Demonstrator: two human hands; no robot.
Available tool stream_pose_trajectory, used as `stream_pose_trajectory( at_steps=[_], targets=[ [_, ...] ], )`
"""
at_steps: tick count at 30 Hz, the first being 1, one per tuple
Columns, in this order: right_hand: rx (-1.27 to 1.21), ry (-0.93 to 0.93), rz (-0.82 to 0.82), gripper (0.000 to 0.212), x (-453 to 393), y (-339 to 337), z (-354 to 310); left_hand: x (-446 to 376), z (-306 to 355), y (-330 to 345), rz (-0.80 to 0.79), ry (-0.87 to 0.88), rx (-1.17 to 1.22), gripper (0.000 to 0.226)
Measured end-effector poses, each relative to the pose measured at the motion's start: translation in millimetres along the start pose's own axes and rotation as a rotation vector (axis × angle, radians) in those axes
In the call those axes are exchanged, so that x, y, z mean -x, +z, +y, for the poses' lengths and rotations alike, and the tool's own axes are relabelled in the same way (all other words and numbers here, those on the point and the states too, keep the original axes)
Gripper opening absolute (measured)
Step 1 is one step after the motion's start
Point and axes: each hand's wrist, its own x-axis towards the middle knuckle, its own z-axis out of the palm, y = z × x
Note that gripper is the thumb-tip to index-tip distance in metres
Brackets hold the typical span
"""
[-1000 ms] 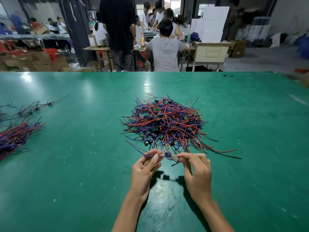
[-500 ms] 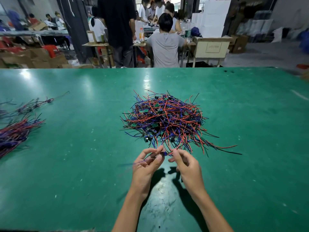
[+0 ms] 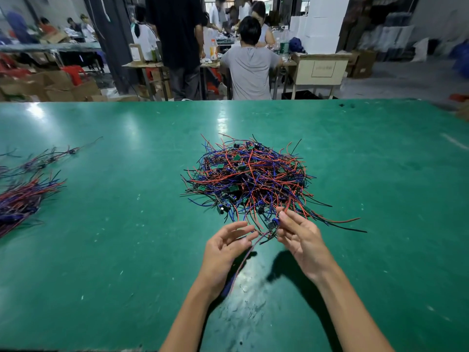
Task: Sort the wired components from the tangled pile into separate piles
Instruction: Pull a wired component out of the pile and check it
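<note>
At the far left of the green bench (image 3: 101,237), two sorted piles lie close together: a thin spread of dark wires (image 3: 45,158) farther from me, and a thicker bundle of red and blue wires (image 3: 22,201) nearer me, running off the left edge.

Near the middle, just in front of me, my left hand (image 3: 225,247) is raised above the bench, palm turned inward, fingers loosely extended. A blurred red and blue lead (image 3: 243,262) runs across it from the fingertips down toward the wrist; I cannot tell whether the fingers actually pinch it.

Just to its right, my right hand (image 3: 297,232) pinches a small blue wired component (image 3: 272,223) between thumb and fingers, right at the near edge of the tangled pile (image 3: 248,179). That pile, a dense mound of red, blue and black wires with little green boards, sits at the bench's centre, well apart from the sorted piles.

The risk, as I judge it, is snagging: the component's leads seem to cross other strands at the pile's edge, so a quick pull could drag neighbours along, scatter the mound, or strain a lead where it joins the part. A loose left hand could also let the lead slip.
</note>
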Motion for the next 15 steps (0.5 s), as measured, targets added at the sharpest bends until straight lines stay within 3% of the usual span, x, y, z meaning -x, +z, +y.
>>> stream_pose_trajectory(
  at_steps=[3,6,8,12,15],
  targets=[
    [0.385,-0.052,-0.178,0.021,-5.4,-6.2,-9.9,-5.4,4.8,5.9,-0.02,-0.119,0.031,0.031],
    [0.544,-0.118,-0.202,0.008,-7.0,-2.0,-1.0,-4.5,6.0,8.0,-0.121,-0.147,-0.11,0.036],
    [0.561,-0.14,-0.16,0.006,-5.2,3.2,10.5,-2.9,3.9,7.4,-0.126,-0.112,-0.168,0.03],
    [0.574,-0.183,0.086,0.005,-0.2,11.4,36.1,-2.3,3.3,8.1,-0.065,-0.136,-0.167,0.022],
    [0.507,-0.194,0.116,0.007,5.2,19.4,44.9,-0.9,4.0,13.7,-0.043,-0.149,-0.201,0.022]
  ],
)
